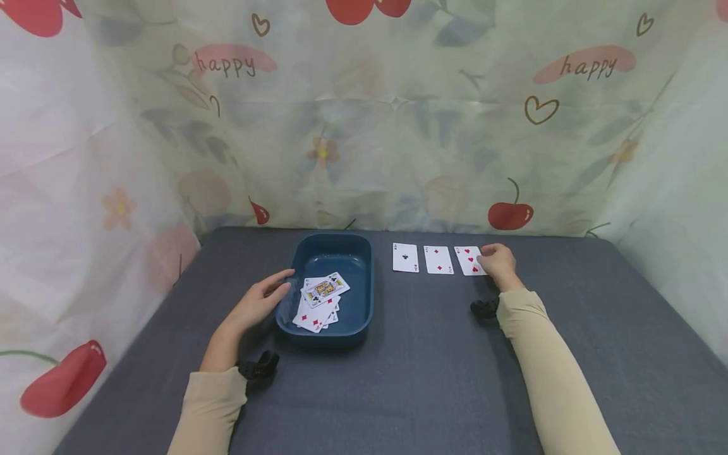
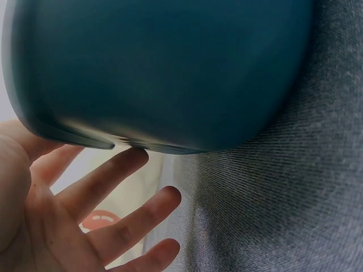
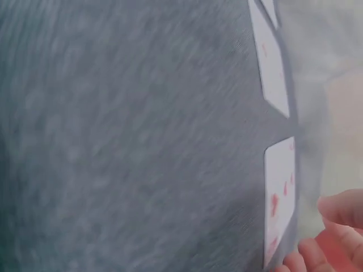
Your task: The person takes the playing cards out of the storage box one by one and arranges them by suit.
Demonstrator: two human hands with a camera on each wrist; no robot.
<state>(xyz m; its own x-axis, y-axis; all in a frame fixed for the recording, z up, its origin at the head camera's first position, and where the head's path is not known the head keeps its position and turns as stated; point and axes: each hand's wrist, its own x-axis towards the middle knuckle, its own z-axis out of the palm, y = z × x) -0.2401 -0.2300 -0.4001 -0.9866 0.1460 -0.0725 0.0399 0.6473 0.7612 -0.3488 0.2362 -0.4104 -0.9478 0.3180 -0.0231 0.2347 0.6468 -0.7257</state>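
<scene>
My right hand point(image 1: 499, 264) is at the right edge of a hearts card point(image 1: 467, 260), its fingers loosely bent. In the right wrist view that card point(image 3: 279, 195) lies flat, with the fingertips beside its near end; whether they touch it is hard to tell. To its left lie a two of diamonds point(image 1: 438, 260) and an ace of clubs point(image 1: 406, 258), face up in a row. My left hand point(image 1: 258, 306), fingers spread, rests against the left side of a dark blue bin point(image 1: 324, 338). Inside the bin is a loose pile of playing cards point(image 1: 314, 316), a picture card point(image 1: 326, 289) on top.
A dark grey cloth point(image 1: 421, 379) covers the table. Behind it and at both sides hangs a printed curtain point(image 1: 364, 158) with cherries and lettering. Each wrist carries a black strap mount point(image 1: 485, 308).
</scene>
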